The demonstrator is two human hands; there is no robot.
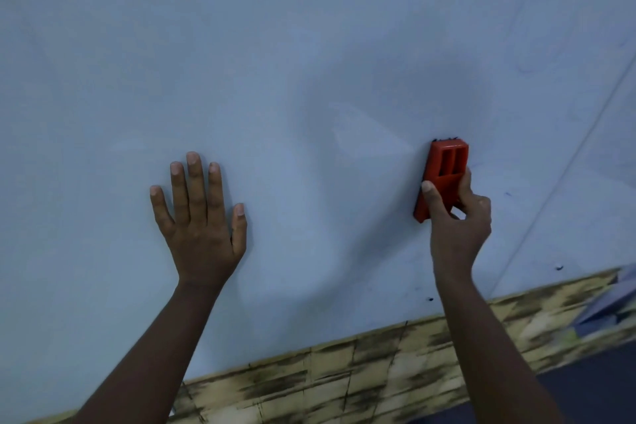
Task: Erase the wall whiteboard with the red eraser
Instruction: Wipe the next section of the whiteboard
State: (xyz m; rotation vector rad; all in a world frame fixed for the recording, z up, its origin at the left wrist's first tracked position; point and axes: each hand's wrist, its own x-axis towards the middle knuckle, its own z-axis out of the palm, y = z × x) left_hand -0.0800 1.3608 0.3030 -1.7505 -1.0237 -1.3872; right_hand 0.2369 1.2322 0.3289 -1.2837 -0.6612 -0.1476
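Note:
The whiteboard (309,45) fills most of the head view, pale and nearly blank. My right hand (457,217) grips the lower half of the red eraser (445,165), thumb on its left edge, and holds it flat against the board, upright and slightly tilted. A little dark residue shows at the eraser's top edge. My left hand (201,213) rests flat on the board to the left, fingers straight and spread. Small blue and black ink specks (559,267) lie on the board to the right of and below the eraser.
A seam (564,175) runs diagonally down the board at the right. Below the board's lower edge is a yellowish brick-pattern wall strip (344,379). A blurred blue-grey object (612,299) sits at the right edge, with dark floor beneath.

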